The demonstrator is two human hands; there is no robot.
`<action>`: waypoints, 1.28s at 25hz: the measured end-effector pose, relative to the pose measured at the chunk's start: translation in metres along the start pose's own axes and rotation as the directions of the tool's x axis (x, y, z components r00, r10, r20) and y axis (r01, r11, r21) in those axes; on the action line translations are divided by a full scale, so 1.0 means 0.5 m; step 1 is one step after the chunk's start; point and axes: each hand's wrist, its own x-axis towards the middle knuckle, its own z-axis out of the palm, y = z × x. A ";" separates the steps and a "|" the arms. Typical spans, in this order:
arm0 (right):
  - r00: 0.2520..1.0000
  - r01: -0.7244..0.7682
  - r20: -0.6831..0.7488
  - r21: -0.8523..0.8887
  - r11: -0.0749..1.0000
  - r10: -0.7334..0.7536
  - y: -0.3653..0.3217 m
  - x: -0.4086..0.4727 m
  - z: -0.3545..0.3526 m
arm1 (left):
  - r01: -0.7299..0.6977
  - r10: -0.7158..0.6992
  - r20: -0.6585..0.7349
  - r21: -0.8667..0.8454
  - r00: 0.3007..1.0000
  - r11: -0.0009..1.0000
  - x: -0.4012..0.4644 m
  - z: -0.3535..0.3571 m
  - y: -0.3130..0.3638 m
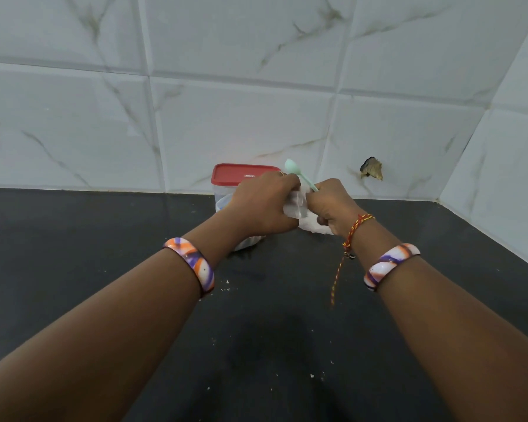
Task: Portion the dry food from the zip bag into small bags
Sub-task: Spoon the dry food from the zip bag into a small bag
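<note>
Both hands meet above the dark counter [134,254] near the back wall. My left hand [264,205] pinches the top of a small clear plastic bag [296,205] with white contents. My right hand [333,205] grips the bag's other side and also holds a mint-green plastic spoon [299,175], whose bowl points up and to the left. Under my left wrist lies a larger clear bag [247,242] with white dry food, mostly hidden. More white plastic [316,226] shows below my right hand.
A clear plastic container with a red lid [241,175] stands against the tiled wall just behind my hands. A chipped hole [372,172] marks the wall tile to the right. White crumbs [226,287] are scattered on the counter. The side wall closes in on the right.
</note>
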 end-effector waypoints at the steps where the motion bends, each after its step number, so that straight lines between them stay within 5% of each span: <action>1: 1.000 0.009 -0.007 0.007 1.000 -0.009 -0.008 0.000 0.008 | -0.006 0.006 0.024 0.007 1.000 1.000 -0.003 0.000 -0.002; 5: 0.996 0.065 0.058 0.042 0.997 -0.067 -0.026 0.006 0.028 | 0.056 -0.056 -0.002 0.019 0.998 0.998 -0.008 -0.012 -0.021; 8: 0.988 0.026 0.153 0.010 1.000 -0.027 -0.011 0.028 0.025 | 0.250 -0.247 -0.056 0.056 0.967 0.967 -0.007 -0.039 -0.075; 12: 0.986 -0.080 0.140 -0.110 0.991 0.095 -0.004 0.061 0.036 | 0.613 -0.627 -0.060 -0.161 0.776 0.774 -0.014 -0.033 -0.161; 15: 0.982 0.185 0.090 -0.226 0.956 -0.168 0.002 0.071 0.054 | 0.705 -0.733 0.076 -0.360 0.676 0.611 -0.014 0.003 -0.189; 19: 0.867 0.445 -0.005 -0.441 0.780 -0.498 -0.002 0.052 0.099 | 0.808 -0.798 0.280 -0.449 0.534 0.382 -0.029 0.068 -0.177; 25: 0.760 0.517 0.315 -0.824 0.234 -0.569 0.051 0.052 0.199 | 0.840 -0.871 0.319 -0.515 0.375 0.173 -0.057 0.130 -0.146; 26: 0.780 0.509 0.312 -0.820 0.261 -0.543 0.062 0.057 0.202 | 0.820 -0.880 0.302 -0.552 0.368 0.153 -0.058 0.133 -0.144; 29: 0.877 0.401 0.124 -0.722 0.563 -0.465 0.089 0.087 0.191 | 0.668 -0.912 0.187 -0.735 0.365 0.117 -0.039 0.128 -0.144; 32: 0.973 0.169 -0.053 -0.499 0.850 -0.225 0.123 0.119 0.144 | 0.584 -0.838 0.067 -0.747 0.542 0.318 0.022 0.132 -0.115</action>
